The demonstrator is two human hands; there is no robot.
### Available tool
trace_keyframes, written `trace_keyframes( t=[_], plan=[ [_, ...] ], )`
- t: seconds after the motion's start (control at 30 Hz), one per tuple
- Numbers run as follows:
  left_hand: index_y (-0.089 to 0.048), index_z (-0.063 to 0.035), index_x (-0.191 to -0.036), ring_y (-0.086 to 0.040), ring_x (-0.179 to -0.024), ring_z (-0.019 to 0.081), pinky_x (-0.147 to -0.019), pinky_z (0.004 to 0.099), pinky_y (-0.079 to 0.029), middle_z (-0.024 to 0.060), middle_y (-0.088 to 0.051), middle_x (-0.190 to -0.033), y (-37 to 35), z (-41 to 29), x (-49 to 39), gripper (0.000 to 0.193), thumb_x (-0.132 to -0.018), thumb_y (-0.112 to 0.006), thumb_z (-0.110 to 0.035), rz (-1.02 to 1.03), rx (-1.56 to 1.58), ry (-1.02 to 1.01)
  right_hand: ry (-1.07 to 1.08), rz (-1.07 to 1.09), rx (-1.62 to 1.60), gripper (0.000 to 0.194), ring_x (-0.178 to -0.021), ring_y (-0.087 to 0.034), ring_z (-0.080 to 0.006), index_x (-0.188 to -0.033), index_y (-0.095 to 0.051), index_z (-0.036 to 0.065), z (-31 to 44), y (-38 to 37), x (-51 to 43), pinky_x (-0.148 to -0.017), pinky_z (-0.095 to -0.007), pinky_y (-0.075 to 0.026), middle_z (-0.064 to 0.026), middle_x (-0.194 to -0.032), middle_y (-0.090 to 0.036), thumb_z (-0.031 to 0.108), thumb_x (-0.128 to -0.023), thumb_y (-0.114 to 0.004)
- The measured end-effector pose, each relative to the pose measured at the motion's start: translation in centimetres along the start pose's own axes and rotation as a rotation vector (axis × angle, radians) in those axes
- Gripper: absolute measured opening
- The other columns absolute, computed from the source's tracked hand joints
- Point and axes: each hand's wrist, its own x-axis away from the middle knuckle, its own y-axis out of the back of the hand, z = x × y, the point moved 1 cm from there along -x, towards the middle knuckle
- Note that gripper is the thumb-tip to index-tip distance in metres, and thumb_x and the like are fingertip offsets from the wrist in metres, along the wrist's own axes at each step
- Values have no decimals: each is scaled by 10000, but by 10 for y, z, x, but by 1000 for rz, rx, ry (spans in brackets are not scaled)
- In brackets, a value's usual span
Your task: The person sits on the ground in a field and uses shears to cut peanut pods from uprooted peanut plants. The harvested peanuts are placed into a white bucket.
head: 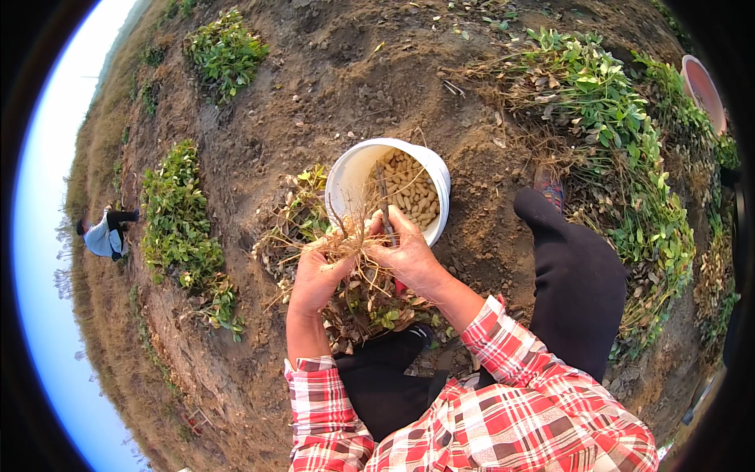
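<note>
My left hand grips a tangled bunch of dry peanut roots in front of my body. Close beside it, my right hand is closed around a dark-bladed cutting tool, whose red handle shows below the palm. The right fingertips meet the root bunch. Just beyond both hands stands a white plastic bucket, its mouth tilted toward me. Unshelled peanuts lie inside it, and the blade reaches across its opening. Some peanuts are hidden behind the hands and roots.
Pulled peanut plants lie below my hands, between my legs. A long heap of leafy plants runs along the right, with a reddish tub beyond. More plant piles lie left; a person is bent over farther off.
</note>
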Motion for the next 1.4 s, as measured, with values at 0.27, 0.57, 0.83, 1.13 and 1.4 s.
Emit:
trace_keyframes(
  t=[0.27,0.57,0.83,1.13,1.4],
  plan=[
    [-685,4,-1081,-596,-780,59,-707,232,-481,14,-702,-954,5,11,0,225,-870,-693,-73,-179,-57,7,25,-113,331,384,-847,-585,-284,-1064,-468,7,-3,9,-5,-799,-389,-483,-167,-940,-598,136,-827,-741],
    [-573,30,-1222,-675,-948,171,-840,318,-553,94,-692,-1095,53,13,1,430,-835,-742,-51,-215,174,-28,-136,273,588,493,-884,-661,-292,-1114,-575,-34,8,25,-3,-813,-408,-508,-189,-937,-655,342,-843,-742],
    [-602,25,-1203,-666,-951,153,-850,291,-539,84,-698,-1103,51,18,0,415,-829,-761,-60,-147,148,-82,-452,664,330,279,-664,-551,-75,-1030,-599,50,19,8,10,-617,-255,-483,6,-828,-593,291,-918,-680],
    [-613,1,-1173,-610,-914,97,-825,268,-506,27,-679,-1031,26,6,22,365,-833,-728,-63,-192,-298,-95,-59,655,554,468,-954,-662,-271,-1198,-596,-6,29,17,15,-846,-377,-512,-190,-1015,-682,326,-890,-719],
    [-637,-13,-1079,-625,-941,160,-849,314,-502,85,-677,-1021,4,18,37,404,-713,-805,-53,-251,-503,-197,153,616,704,517,-1148,-613,-323,-1329,-547,56,29,16,28,-1002,-402,-464,-195,-1251,-630,253,-884,-720]
  ],
)
